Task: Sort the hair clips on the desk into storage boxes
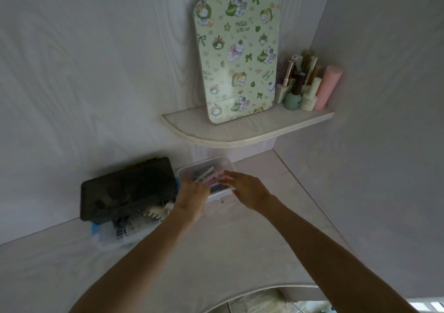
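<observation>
Over the clear box [217, 166] near the desk's [216, 252] centre, your left hand [192, 198] and right hand [245, 190] meet; the fingers blur, so you cannot tell whether either grips anything. Pink and green hair clips [211, 174] lie inside that box. At nine o'clock from it sits a second box [115, 233] with a dark raised lid [127, 189], a white claw clip [159, 210] inside.
</observation>
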Demonstrator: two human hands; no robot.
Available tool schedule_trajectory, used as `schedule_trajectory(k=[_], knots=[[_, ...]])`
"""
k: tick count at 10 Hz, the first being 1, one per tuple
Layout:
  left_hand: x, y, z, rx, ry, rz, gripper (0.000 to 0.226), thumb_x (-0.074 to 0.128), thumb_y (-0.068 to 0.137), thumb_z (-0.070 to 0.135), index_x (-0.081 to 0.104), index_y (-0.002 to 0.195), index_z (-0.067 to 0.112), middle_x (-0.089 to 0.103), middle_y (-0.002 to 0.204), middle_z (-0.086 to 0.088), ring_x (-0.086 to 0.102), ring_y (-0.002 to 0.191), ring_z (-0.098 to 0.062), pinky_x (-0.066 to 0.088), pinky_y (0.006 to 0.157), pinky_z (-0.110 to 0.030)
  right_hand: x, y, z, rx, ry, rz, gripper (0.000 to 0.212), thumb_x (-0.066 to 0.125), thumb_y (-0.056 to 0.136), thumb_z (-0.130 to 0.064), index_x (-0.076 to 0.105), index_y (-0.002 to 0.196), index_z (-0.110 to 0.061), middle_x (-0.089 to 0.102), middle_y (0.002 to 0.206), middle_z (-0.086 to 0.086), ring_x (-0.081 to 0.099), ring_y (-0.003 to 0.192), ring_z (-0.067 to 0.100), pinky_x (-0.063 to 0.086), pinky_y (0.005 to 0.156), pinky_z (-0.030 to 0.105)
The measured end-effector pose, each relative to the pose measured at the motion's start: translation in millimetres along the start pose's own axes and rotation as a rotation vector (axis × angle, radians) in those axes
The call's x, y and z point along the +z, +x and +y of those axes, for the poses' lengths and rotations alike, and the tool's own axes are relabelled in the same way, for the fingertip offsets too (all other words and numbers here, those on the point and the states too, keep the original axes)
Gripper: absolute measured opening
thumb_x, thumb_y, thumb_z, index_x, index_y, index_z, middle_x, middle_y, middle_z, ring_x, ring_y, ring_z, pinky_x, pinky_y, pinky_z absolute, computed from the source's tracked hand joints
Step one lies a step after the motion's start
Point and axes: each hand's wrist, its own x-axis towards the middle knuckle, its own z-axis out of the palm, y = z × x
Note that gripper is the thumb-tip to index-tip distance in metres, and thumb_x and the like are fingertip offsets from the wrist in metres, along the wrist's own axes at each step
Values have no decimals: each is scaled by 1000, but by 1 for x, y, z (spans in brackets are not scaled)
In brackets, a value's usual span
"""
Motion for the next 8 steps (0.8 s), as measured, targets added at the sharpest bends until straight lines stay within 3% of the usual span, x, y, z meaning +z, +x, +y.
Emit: schedule_trajectory(k=[1,2,4,6,7,8], knots=[[-7,0,-3,69,84,-19,27,51,92,15,60,117,12,64,119,-11,58,111,-28,40,100,-37,-4,6,0,-10,-43,-27,43,56,91,-11,53,131,-26,50,141,-3,57,119,20,43,103,30],[-12,0,-3,12,78,-7,27,46,95,12,58,119,8,62,122,-11,55,117,-29,38,103,-39,-6,7,1,-23,-61,-47,44,60,89,-16,53,130,-29,54,137,-4,60,115,19,44,102,30],[-15,-1,-1,2,31,9,30,45,94,6,56,121,9,58,127,-11,53,119,-29,40,98,-36,0,-2,1,-72,-126,24,49,64,84,-6,57,126,-30,50,141,-2,64,110,26,55,85,41],[-26,-1,0,-17,5,-66,28,44,95,7,58,120,6,60,125,-11,54,119,-28,41,98,-35,-13,0,-10,61,-49,-109,51,54,91,-9,45,137,-30,35,150,-9,44,132,15,36,107,27],[-26,-11,-2,-68,-10,-100,27,50,94,10,59,119,8,61,125,-10,55,119,-27,44,97,-34,-23,2,-11,113,113,-213,63,55,85,4,40,139,-26,30,153,-7,38,135,17,39,105,25],[-18,-27,-5,-102,-85,2,32,54,91,12,56,123,9,59,126,-9,54,118,-27,45,96,-35,-32,-8,-10,126,108,-108,59,51,86,7,45,136,-25,31,152,-4,35,136,19,39,107,29]])
